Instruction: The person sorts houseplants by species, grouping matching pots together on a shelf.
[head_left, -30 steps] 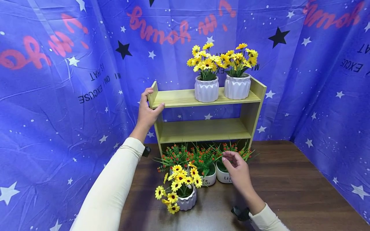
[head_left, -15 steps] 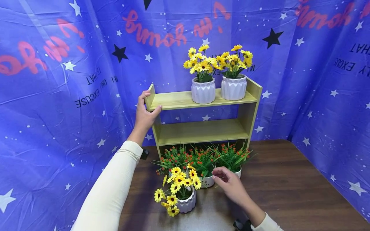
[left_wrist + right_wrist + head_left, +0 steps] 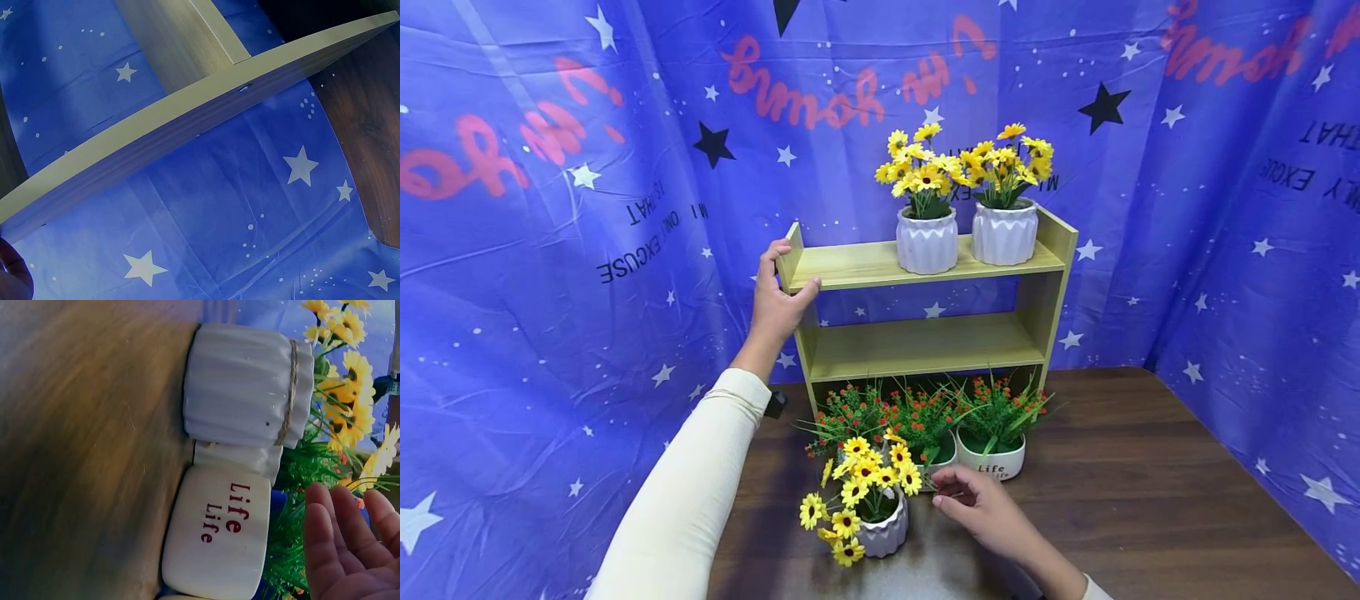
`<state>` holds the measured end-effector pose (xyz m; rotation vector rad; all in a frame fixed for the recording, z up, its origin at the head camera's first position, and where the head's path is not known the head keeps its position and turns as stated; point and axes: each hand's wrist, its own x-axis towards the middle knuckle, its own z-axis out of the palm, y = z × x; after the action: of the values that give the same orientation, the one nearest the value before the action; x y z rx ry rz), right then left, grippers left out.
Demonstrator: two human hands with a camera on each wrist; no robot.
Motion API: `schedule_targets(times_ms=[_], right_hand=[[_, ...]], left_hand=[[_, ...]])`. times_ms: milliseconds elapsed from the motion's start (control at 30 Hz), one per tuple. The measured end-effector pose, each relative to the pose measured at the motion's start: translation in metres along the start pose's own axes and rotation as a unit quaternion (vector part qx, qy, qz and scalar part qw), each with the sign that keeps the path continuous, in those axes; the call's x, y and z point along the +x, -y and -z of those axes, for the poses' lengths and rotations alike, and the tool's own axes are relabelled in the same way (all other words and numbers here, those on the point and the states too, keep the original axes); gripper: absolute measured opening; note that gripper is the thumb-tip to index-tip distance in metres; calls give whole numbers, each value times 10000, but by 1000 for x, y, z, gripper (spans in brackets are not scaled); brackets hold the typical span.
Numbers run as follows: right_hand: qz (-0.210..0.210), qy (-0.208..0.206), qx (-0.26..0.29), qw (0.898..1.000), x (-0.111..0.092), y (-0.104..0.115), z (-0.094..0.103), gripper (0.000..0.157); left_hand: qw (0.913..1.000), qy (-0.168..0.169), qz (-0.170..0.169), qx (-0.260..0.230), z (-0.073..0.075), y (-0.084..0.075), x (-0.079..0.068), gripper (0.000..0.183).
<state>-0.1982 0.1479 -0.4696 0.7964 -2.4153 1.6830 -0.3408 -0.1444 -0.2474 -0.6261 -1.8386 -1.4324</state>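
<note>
My left hand [image 3: 777, 304] grips the upper left corner of the pale wooden shelf [image 3: 842, 265], the thumb lying along the top board's front edge. In the left wrist view the shelf's side panel [image 3: 187, 115] runs diagonally, with part of my hand at the lower left corner. My right hand [image 3: 988, 512] holds nothing and has its fingers loosely bent, to the right of a white fluted pot of yellow flowers [image 3: 887, 533] on the table. The right wrist view shows that pot [image 3: 240, 387], twine round its neck, apart from the fingers [image 3: 322, 544].
Two more white pots of yellow flowers [image 3: 927, 242] [image 3: 1004, 233] stand on the top board's right half. Below the bare middle board [image 3: 917, 346], several pots of red-flowered greenery [image 3: 992, 462] line the shelf's foot. A blue star-printed curtain [image 3: 550, 333] surrounds the brown table [image 3: 1120, 500].
My right hand has come down and leftward from the red-flowered plants toward the front yellow-flower pot. The left hand keeps its grip on the shelf. The head view has shifted slightly.
</note>
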Motion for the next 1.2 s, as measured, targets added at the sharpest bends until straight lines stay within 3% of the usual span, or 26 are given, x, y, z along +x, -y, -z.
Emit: schedule_targets(times_ms=[233,567,867,1133,1200], right_hand=[[-250,629,51,9977,-6,-3,-9,26],[-244,765,-34,9968,-2,-10,-18,34],[-848,764,-93,9934,0,-11,-34,45],[-1016,479,-865,9899,7,-10,-51,87],[-1052,464,-853,9897,8,-11,-55,94]], left_hand=[[9999,22,164,41,1,2,-6,57],[9998,15,137,105,3,3,0,57],[9997,-47,106,212,3,42,7,61],[9998,-42,-15,170,0,43,10,60],[9998,-68,-31,168,0,42,10,61]])
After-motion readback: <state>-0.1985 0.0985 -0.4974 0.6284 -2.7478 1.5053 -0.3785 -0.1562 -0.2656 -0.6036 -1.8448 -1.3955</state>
